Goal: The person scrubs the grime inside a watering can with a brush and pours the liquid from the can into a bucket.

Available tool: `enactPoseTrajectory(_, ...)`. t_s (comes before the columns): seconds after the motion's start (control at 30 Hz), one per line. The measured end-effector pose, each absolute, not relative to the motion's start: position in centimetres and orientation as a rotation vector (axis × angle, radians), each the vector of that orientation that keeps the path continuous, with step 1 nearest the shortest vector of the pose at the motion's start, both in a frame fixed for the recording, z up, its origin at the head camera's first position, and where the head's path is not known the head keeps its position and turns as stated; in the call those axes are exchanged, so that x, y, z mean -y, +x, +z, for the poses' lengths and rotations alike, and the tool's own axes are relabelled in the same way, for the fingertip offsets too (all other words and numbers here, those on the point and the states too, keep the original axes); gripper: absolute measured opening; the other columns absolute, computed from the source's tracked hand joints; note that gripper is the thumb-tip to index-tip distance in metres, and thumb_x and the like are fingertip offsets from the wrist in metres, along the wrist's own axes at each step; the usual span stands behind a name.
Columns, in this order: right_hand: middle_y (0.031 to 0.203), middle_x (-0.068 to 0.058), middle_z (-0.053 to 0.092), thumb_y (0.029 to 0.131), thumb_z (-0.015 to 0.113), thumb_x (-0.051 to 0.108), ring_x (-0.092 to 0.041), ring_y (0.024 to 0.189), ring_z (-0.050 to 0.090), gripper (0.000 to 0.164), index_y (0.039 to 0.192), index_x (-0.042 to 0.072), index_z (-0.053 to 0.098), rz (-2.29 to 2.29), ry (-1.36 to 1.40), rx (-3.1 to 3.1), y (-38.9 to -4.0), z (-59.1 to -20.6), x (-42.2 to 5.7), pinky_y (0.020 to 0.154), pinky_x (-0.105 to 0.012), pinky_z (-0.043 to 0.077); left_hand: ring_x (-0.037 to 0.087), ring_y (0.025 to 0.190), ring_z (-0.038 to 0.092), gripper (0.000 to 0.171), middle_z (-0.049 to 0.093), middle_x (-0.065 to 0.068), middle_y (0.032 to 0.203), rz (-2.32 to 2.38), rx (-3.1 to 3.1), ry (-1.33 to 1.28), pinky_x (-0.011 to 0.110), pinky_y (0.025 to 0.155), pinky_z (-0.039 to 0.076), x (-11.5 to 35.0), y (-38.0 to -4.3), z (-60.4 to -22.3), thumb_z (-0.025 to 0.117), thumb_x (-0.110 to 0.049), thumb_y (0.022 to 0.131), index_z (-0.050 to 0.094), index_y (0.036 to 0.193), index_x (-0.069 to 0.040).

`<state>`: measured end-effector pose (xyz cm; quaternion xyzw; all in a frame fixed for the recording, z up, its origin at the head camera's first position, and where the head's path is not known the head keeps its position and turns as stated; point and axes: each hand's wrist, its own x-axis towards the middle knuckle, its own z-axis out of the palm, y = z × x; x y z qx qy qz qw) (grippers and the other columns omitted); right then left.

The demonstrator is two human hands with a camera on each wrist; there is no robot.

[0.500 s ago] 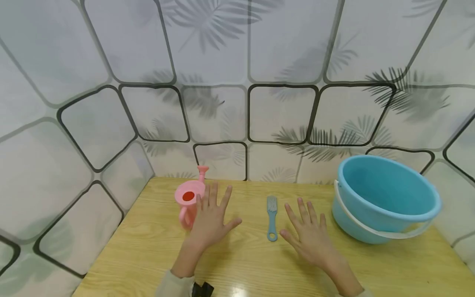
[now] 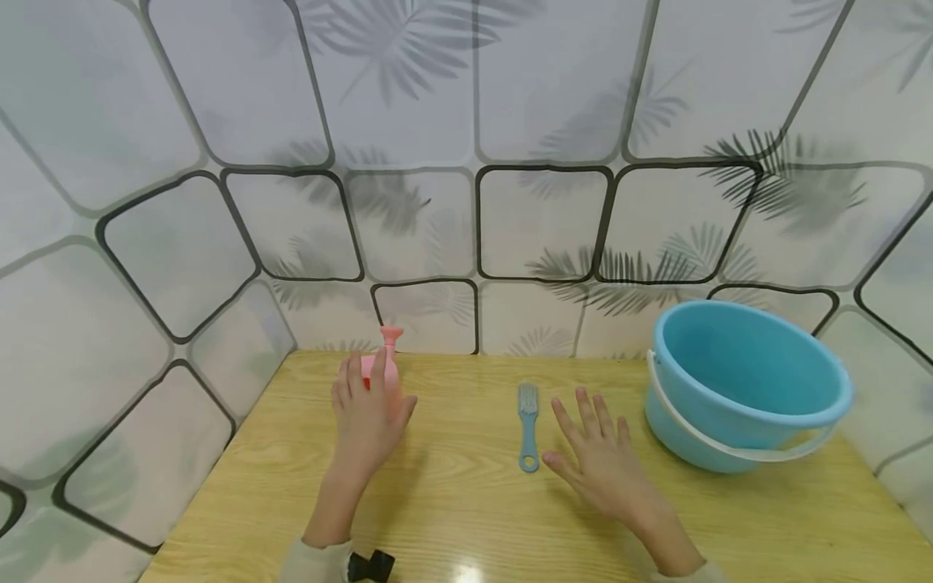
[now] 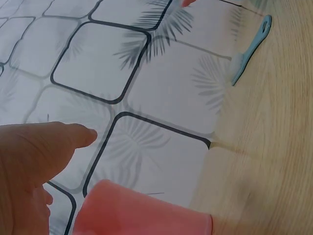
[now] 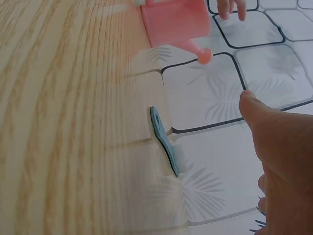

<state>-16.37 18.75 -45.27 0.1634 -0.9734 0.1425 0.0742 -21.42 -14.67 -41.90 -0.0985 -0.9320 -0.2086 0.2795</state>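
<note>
In the head view my left hand (image 2: 364, 425) hovers over a pink toy watering can (image 2: 392, 379) and hides much of it. The fingers are spread and loosely bent, the thumb apart. From the right wrist view, a gap shows between those fingertips (image 4: 232, 7) and the can (image 4: 176, 22). My right hand (image 2: 608, 474) is held over the table with straight, spread fingers and grips nothing. Nearest to it, on its left, lies a small blue brush (image 2: 528, 429) with pale bristles and a holed handle.
A large light-blue bucket (image 2: 751, 437) with a white handle (image 2: 700, 429) stands at the right. The wood-grain table (image 2: 466, 502) meets a patterned wall covering (image 2: 547, 223) at the back and on both sides.
My left hand has moved left, from beside the watering can to above it, and its fingers are more bent. The right hand keeps about the same place. The head view has shifted slightly.
</note>
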Motion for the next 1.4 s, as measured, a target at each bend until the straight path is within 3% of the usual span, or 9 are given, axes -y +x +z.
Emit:
enactPoseTrajectory(0.2, 0.156, -0.019, -0.005, 0.093, 0.049, 0.053, -0.044, 0.141, -0.001, 0.076, 0.152, 0.020, 0.016, 0.439, 0.481, 2.930, -16.4, -45.7, -18.6, 0.105, -0.072, 0.013, 0.052, 0.132, 0.018, 0.074, 0.020, 0.036, 0.143, -0.638, 2.469, -0.160, 0.068, 0.102, 0.019, 15.5, -21.2, -42.4, 0.068, -0.030, 0.084, 0.030, 0.141, -0.003)
enactPoseTrajectory(0.43, 0.155, -0.022, 0.001, 0.093, 0.052, 0.047, -0.047, 0.140, 0.005, 0.074, 0.151, 0.015, 0.020, 0.467, 0.518, 2.915, -16.1, -45.9, -18.3, 0.104, -0.071, 0.019, 0.053, 0.130, 0.018, 0.077, 0.017, 0.035, 0.144, -0.702, 2.513, -0.023, 0.068, 0.101, 0.023, 15.9, -20.9, -43.2, 0.068, -0.033, 0.084, 0.028, 0.141, -0.001)
enactPoseTrajectory(0.63, 0.156, -0.022, -0.001, 0.093, 0.052, 0.048, -0.047, 0.140, 0.004, 0.074, 0.151, 0.016, 0.018, 0.473, 0.515, 2.933, -15.9, -46.0, -18.3, 0.104, -0.071, 0.018, 0.053, 0.131, 0.019, 0.089, 0.013, 0.033, 0.148, -0.794, 2.585, 0.065, 0.068, 0.102, 0.023, 16.7, -20.5, -43.3, 0.073, -0.033, 0.080, 0.020, 0.144, -0.002)
enactPoseTrajectory(0.83, 0.156, -0.021, -0.003, 0.093, 0.052, 0.048, -0.046, 0.140, 0.003, 0.075, 0.152, 0.018, 0.015, 0.494, 0.512, 2.943, -15.7, -46.1, -18.2, 0.105, -0.069, 0.018, 0.054, 0.129, 0.023, 0.096, 0.008, 0.032, 0.149, -0.971, 2.626, 0.095, 0.067, 0.099, 0.033, 17.2, -20.4, -43.5, 0.072, -0.027, 0.083, 0.007, 0.148, -0.004)
enactPoseTrajectory(1.1, 0.156, -0.020, -0.004, 0.093, 0.053, 0.048, -0.045, 0.141, 0.003, 0.076, 0.152, 0.018, 0.015, 0.515, 0.509, 2.947, -15.8, -45.9, -18.2, 0.106, -0.069, 0.016, 0.049, 0.129, 0.028, 0.093, 0.017, 0.036, 0.143, -1.164, 2.571, 0.125, 0.062, 0.104, 0.030, 17.6, -20.8, -43.7, 0.067, -0.016, 0.087, -0.002, 0.147, 0.004)
enactPoseTrajectory(1.23, 0.156, -0.019, -0.004, 0.091, 0.055, 0.049, -0.045, 0.141, 0.002, 0.079, 0.152, 0.018, 0.014, 0.499, 0.508, 2.952, -15.8, -46.0, -18.3, 0.106, -0.069, 0.016, 0.054, 0.126, 0.030, 0.090, 0.021, 0.041, 0.138, -1.216, 2.577, 0.171, 0.062, 0.105, 0.029, 17.6, -21.0, -44.1, 0.064, -0.019, 0.089, 0.000, 0.145, 0.009)
enactPoseTrajectory(1.4, 0.156, -0.018, -0.003, 0.091, 0.055, 0.051, -0.044, 0.141, 0.003, 0.080, 0.152, 0.019, 0.013, 0.479, 0.502, 2.969, -16.0, -46.3, -18.2, 0.107, -0.068, 0.015, 0.051, 0.122, 0.036, 0.082, 0.028, 0.038, 0.131, -1.267, 2.559, 0.210, 0.060, 0.104, 0.032, 17.6, -21.2, -44.5, 0.066, -0.022, 0.089, 0.012, 0.139, 0.015)
